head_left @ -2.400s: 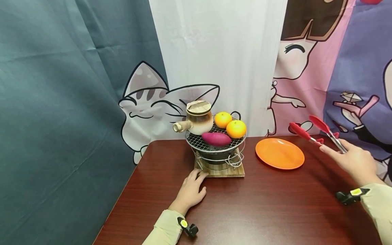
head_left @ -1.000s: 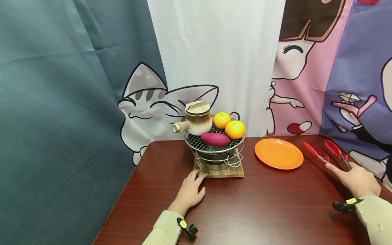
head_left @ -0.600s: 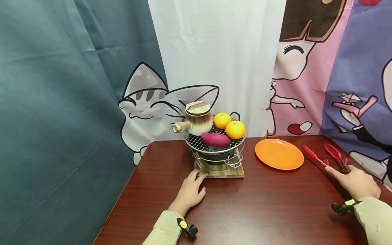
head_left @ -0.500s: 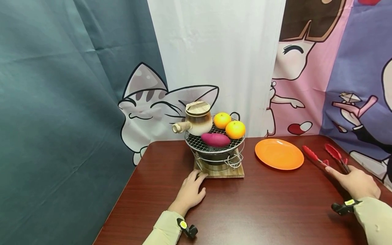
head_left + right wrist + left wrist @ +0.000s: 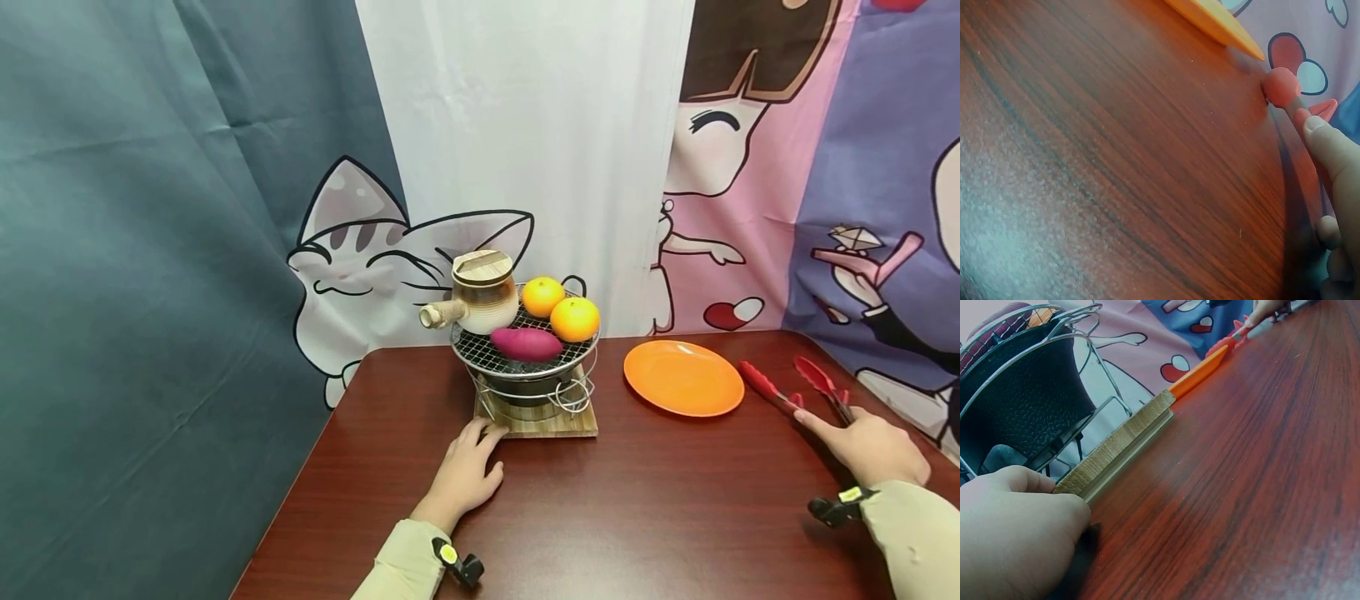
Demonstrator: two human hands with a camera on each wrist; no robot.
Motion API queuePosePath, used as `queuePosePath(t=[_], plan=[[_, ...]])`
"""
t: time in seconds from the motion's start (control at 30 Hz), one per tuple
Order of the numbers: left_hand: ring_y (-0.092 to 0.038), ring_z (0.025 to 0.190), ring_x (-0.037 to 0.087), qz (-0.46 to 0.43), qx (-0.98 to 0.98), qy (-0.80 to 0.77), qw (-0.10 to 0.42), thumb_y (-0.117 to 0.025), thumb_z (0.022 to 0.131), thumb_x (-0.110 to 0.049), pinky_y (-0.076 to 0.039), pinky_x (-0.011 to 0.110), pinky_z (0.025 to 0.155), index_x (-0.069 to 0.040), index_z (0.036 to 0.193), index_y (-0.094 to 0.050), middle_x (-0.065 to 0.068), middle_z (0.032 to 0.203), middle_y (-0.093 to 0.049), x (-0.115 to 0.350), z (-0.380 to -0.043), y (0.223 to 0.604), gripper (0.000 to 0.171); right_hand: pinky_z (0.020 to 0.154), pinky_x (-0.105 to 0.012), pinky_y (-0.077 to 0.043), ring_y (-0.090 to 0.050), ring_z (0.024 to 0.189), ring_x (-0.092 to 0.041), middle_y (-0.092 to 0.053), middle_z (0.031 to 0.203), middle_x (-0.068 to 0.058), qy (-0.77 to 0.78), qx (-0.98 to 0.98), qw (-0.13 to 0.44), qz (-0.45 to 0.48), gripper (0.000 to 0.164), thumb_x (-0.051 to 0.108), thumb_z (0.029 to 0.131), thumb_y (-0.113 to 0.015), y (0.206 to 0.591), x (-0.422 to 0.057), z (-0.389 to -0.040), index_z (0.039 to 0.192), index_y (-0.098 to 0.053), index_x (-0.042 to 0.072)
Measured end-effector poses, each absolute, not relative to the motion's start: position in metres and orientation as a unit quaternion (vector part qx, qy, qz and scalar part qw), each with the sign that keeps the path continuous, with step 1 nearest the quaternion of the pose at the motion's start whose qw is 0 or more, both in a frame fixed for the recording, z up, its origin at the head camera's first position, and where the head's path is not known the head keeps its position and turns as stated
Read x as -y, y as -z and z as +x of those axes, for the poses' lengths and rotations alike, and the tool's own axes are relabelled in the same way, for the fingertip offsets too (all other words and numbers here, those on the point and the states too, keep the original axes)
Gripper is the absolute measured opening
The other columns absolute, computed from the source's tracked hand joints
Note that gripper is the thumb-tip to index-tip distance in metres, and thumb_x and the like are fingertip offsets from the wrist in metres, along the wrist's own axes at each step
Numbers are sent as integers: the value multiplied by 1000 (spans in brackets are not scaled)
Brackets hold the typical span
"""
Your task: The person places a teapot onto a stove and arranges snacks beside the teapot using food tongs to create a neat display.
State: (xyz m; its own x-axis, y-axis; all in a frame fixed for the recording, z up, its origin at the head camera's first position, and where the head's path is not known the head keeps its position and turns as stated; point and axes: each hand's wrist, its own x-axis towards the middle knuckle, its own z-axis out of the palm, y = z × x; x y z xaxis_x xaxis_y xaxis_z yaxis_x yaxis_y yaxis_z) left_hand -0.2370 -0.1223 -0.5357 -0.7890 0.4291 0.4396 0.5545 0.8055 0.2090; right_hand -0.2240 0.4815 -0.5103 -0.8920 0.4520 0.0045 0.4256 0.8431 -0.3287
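Note:
My left hand (image 5: 465, 475) rests on the table with its fingertips at the near left corner of a wooden board (image 5: 551, 427). In the left wrist view this hand (image 5: 1019, 534) touches the end of the board (image 5: 1119, 444). On the board stands a small round grill (image 5: 525, 379) with a wire mesh top. My right hand (image 5: 870, 446) holds a pair of tongs (image 5: 825, 387) with red tips, spread apart and low at the table's right. The right wrist view shows the thumb along one arm of the tongs (image 5: 1283, 87); the other fingers are partly hidden.
On the mesh sit a clay teapot (image 5: 491, 307) with a wooden lid, a purple sweet potato (image 5: 527, 344) and two oranges (image 5: 575, 319). An orange plate (image 5: 682, 377) lies between grill and tongs. A printed curtain (image 5: 585, 150) hangs behind the table (image 5: 637, 508).
My right hand has lowered the tongs from above the table's right side to near its surface, then barely moved. The left hand and the things on the grill have stayed put.

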Motion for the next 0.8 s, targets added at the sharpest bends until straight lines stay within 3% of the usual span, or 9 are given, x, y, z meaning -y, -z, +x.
queuePosePath(t=[0.37, 0.47, 0.6, 0.8], plan=[[-42, 139, 31, -263, 931, 166, 188, -66, 88, -22, -45, 56, 97, -18, 139, -59, 11, 142, -48, 122, -237, 534, 52, 53, -51, -46, -62, 79, -53, -54, 100, -44, -137, 960, 40, -243, 110, 87, 84, -37, 512, -476, -224, 123, -46, -15], [-41, 139, 31, -263, 932, 164, 186, -66, 88, -22, -45, 56, 98, -18, 139, -58, 11, 142, -48, 123, -237, 535, 52, 63, -58, -47, -56, 89, -59, -47, 104, -44, -132, 957, 30, -256, 116, 89, 83, -33, 515, -473, -224, 130, -41, -16], [-41, 139, 31, -263, 933, 162, 184, -65, 88, -22, -45, 56, 98, -18, 139, -58, 11, 142, -48, 123, -236, 537, 52, 79, -68, -39, -42, 98, -65, -35, 108, -46, -140, 954, 40, -262, 116, 88, 84, -30, 522, -468, -220, 136, -34, -16], [-42, 139, 31, -261, 933, 162, 188, -66, 87, -22, -45, 56, 98, -18, 139, -59, 11, 142, -48, 123, -237, 537, 52, 80, -71, -34, -37, 98, -67, -33, 109, -47, -147, 952, 93, -251, 110, 85, 86, -35, 533, -465, -217, 133, -35, -15]])
